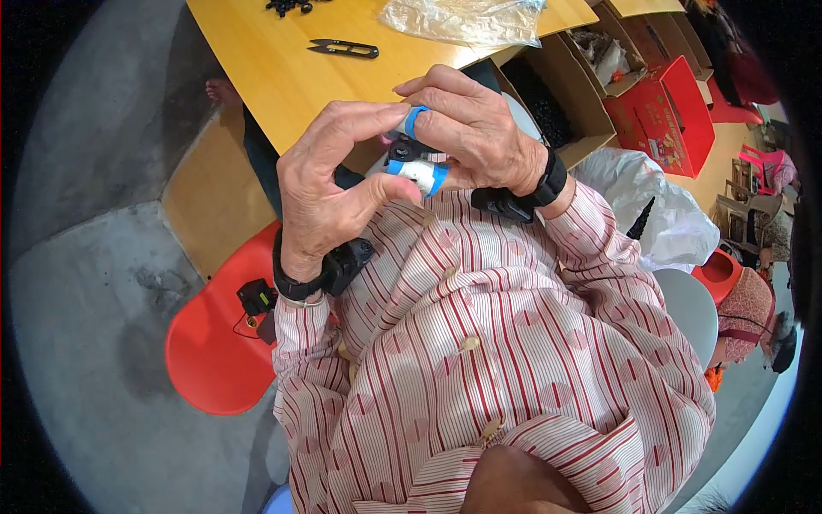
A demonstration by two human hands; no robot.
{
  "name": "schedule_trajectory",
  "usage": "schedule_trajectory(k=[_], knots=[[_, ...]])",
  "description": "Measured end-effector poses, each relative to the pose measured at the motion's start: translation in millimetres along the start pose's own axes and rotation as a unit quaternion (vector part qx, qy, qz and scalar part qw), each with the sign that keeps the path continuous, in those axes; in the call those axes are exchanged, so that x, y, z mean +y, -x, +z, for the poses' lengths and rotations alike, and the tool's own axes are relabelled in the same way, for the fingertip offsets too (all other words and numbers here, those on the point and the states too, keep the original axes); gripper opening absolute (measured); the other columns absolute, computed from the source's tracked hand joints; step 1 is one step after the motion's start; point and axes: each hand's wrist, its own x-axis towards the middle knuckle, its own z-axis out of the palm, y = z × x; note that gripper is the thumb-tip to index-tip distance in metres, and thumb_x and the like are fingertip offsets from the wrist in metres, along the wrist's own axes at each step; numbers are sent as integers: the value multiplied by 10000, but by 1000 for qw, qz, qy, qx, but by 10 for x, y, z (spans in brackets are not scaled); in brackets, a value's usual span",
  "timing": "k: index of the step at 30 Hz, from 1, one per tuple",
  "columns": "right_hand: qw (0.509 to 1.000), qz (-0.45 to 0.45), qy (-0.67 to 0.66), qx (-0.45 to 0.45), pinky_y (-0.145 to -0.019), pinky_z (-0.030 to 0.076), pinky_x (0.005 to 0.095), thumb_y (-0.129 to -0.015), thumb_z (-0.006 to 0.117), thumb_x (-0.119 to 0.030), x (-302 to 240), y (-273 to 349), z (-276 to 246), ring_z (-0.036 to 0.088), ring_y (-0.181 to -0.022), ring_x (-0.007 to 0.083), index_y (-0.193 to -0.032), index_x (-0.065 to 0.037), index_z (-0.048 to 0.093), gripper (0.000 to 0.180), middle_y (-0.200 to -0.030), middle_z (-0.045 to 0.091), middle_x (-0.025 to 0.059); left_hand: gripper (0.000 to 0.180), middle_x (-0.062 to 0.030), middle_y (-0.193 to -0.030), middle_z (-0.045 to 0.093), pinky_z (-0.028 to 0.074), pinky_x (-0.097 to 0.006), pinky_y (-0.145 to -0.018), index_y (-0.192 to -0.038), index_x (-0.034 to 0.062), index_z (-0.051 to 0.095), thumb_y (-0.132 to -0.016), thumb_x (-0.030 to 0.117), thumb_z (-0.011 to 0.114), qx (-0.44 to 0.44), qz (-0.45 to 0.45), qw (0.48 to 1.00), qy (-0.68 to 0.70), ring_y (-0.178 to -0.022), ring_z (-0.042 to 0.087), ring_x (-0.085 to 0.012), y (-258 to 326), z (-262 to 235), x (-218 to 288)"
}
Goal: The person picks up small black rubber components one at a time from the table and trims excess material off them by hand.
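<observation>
Just beyond my chest, at the near table edge, both hands meet around a small black part (401, 152) with a round hole. My left hand (330, 176) curves in from the left, its index finger and thumb closed in on the part's edges. From the other side, my right hand (475, 133) grips the same part with bent fingers. Blue-and-white tape (418, 175) wraps the right thumb, and a similar band circles a right finger. Exactly where the fingertips touch the part is partly hidden. Black thread snips (343, 49) lie on the yellow table (265, 77) beyond my hands.
Small black pieces (291, 7) and a clear plastic bag (467, 20) lie at the table's far side. Right of it stand a cardboard box (591, 141) of black pieces and a red box (664, 120). A white plastic bag (659, 206) and red stool (214, 343) flank me.
</observation>
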Motion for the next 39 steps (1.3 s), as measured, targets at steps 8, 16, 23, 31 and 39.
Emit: schedule_trajectory(k=[8,16,23,31,39], knots=[[999,-11,6,-43,-782,472,384,-685,671,-275,20,-34,-63,550,-865,329,-934,1,543,393,-893,557,155,523,-99,-1021,609,484,-285,-757,-1080,31,604,-644,257,787,16,-17,1000,1,-872,597,-189,32,46,27],[991,-39,122,-43,-802,479,369,-619,650,-206,49,-40,7,553,-876,302,-932,-9,539,387,-847,545,109,354,-62,-1005,594,435,-229,-802,-1102,-46,543,-867,206,624,33,-342,897,279,-887,548,-92,238,25,92],[980,-53,186,-34,-732,474,344,-608,625,-193,-27,-83,59,527,-792,247,-863,-23,527,322,-774,498,77,226,-41,-840,623,449,-208,-697,-978,-56,616,-861,137,606,71,-318,913,246,-762,561,-79,174,89,84],[977,-17,196,-87,-671,455,321,-593,650,-188,-92,-108,9,525,-769,212,-853,-44,543,315,-759,523,47,190,-40,-827,629,453,-205,-679,-962,-49,621,-858,106,591,84,-293,932,197,-749,567,-82,171,131,93],[979,73,131,-135,-672,486,318,-603,747,-260,-156,-140,-93,562,-797,220,-1003,-45,592,481,-906,608,52,207,-60,-862,632,454,-224,-740,-969,-48,611,-880,133,566,83,-305,895,313,-794,576,-97,195,101,41]])
